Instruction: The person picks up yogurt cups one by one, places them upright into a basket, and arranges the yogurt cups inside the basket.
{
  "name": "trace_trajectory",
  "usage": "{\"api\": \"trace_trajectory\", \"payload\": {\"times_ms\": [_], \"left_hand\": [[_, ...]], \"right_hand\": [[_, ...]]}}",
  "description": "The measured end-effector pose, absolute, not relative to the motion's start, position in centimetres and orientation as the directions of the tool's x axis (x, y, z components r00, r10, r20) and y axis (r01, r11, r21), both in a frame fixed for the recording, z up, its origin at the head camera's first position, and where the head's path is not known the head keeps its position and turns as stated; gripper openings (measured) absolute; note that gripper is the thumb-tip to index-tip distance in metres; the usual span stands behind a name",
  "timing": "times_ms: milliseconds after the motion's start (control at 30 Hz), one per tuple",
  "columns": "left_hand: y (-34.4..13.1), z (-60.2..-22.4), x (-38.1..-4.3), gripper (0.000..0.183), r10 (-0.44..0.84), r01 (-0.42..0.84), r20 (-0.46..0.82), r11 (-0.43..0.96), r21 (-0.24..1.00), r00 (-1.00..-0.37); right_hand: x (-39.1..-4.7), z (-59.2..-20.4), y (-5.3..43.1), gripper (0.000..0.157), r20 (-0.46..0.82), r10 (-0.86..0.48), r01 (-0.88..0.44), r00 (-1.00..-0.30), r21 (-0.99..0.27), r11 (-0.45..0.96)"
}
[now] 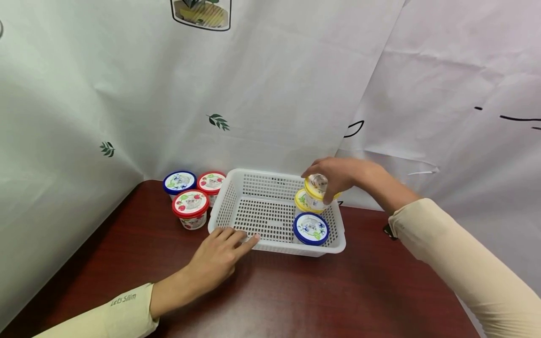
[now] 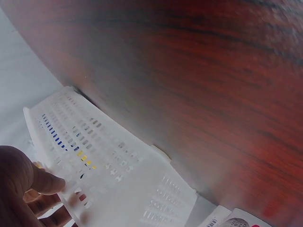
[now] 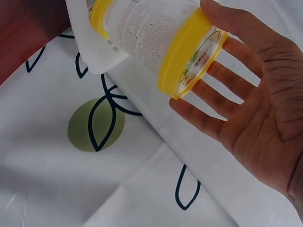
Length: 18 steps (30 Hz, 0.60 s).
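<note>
My right hand [image 1: 340, 174] holds a white tub with a yellow lid [image 3: 147, 35] by that lid, thumb on one side and fingertips on the other. The tub is above the right end of a white perforated plastic basket [image 1: 264, 244]. Just below it is another yellow-lidded tub [image 1: 301, 202], partly hidden; whether the two touch I cannot tell. A blue-lidded tub [image 1: 311, 229] stands in the basket's near right corner. At the basket's near left edge, my left hand [image 1: 216, 257] grips the rim, thumb outside the wall in the left wrist view.
Left of the basket stand two red-lidded tubs, one nearer [image 1: 191, 206] and one behind [image 1: 211, 182], and a blue-lidded tub [image 1: 179, 182]. They sit on a dark red wooden table [image 1: 296, 295]. A pale printed sheet [image 1: 270, 94] hangs behind the table.
</note>
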<state>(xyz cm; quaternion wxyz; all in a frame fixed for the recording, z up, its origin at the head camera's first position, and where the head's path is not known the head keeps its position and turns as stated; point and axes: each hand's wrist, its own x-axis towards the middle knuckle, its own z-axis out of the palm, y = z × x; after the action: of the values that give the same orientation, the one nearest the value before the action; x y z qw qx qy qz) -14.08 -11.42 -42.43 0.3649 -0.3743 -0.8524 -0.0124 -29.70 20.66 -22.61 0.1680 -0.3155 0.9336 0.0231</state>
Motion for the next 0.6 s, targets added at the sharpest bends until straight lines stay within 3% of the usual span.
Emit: {"api": "trace_trajectory", "payload": {"times_ms": [600], "left_hand": [[-11.3,-42.5,-14.1,0.065,0.628,0.648,0.639,0.718,-0.254,-0.444]], "right_hand": [[-28.9,-23.3,19.0,0.089,-0.298,-0.659,-0.667,-0.691,-0.087,0.74]]}}
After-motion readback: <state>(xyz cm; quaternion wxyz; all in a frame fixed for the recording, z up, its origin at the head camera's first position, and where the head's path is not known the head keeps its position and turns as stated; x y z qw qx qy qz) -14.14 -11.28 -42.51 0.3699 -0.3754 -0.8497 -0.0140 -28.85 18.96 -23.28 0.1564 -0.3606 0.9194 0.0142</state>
